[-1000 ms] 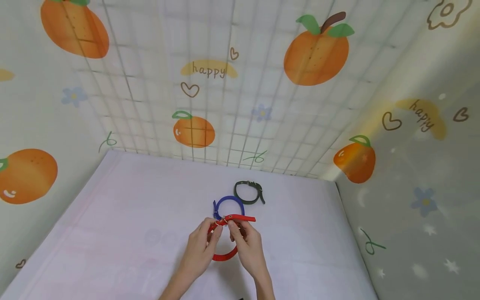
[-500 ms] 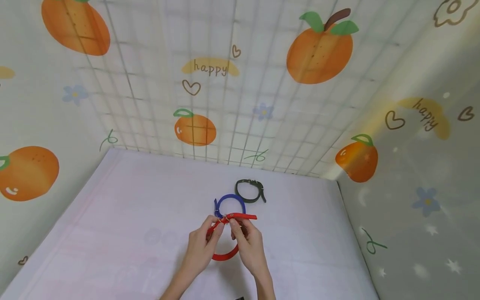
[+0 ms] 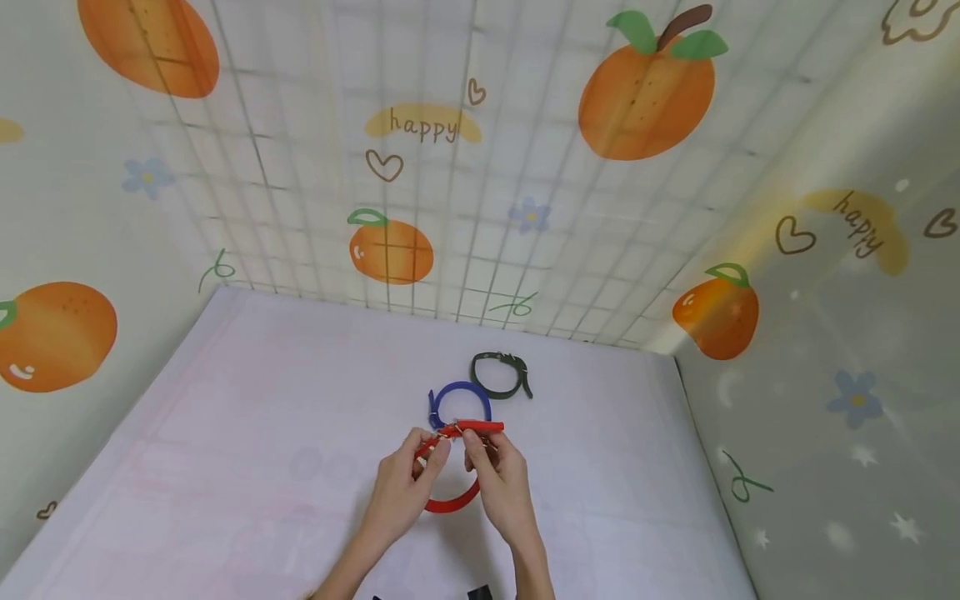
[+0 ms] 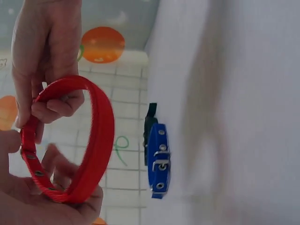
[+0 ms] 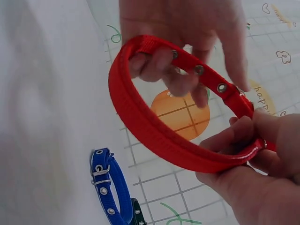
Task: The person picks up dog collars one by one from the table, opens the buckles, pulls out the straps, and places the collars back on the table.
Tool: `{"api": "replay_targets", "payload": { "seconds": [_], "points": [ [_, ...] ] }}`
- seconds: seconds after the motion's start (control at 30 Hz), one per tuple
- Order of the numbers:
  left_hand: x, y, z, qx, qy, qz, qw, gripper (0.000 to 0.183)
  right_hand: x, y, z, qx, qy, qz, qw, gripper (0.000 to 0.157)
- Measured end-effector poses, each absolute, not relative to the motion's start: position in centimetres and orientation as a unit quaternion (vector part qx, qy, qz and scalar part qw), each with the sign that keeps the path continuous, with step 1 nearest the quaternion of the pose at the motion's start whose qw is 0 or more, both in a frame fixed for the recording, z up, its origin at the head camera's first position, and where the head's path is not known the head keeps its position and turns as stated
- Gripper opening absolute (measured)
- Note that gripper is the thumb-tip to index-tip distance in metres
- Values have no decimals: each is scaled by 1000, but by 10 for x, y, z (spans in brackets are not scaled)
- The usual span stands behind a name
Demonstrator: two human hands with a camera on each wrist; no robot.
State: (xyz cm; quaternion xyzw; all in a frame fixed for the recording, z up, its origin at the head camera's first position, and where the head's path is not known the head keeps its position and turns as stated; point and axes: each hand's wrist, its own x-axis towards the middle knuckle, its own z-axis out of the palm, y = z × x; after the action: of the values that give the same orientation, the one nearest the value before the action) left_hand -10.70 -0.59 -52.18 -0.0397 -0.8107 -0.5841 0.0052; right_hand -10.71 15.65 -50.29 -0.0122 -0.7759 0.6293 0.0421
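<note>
A red collar (image 3: 452, 505), a buckled loop with metal eyelets, is held up in front of the person between both hands. My left hand (image 3: 401, 486) grips it on the left, thumb near the eyelet strap and fingers inside the loop, as the right wrist view shows. With thumb and fingers, my right hand (image 3: 501, 487) pinches it near the buckle. The strap's free end (image 3: 483, 426) points right above the right hand. The fingers partly hide the buckle. Just beyond the hands lies a blue collar (image 3: 486, 400), buckled into a ring.
A dark green collar (image 3: 497, 393) rests behind the blue one, close against it. The white table (image 3: 285, 400) is bordered by a grid-lined back wall (image 3: 450, 192) and printed side walls. Small black objects (image 3: 480, 592) show at the bottom edge.
Both hands keep hold of the red collar. Its free end now reaches slightly less far right. The whole head view has shifted a little, with table and walls appearing higher.
</note>
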Motion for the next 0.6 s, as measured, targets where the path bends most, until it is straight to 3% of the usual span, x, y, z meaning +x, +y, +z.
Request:
{"api": "replay_targets", "payload": {
  "seconds": [0.23, 0.6],
  "points": [
    [-106, -6, -517, -97, -839, -534, 41, 25, -108, 157, -502, -10, -782, 622, 39, 22],
    [-105, -5, -520, -63, -824, -562, 34, 15, -107, 158, -503, 1, -777, 627, 46, 20]
  ]
}}
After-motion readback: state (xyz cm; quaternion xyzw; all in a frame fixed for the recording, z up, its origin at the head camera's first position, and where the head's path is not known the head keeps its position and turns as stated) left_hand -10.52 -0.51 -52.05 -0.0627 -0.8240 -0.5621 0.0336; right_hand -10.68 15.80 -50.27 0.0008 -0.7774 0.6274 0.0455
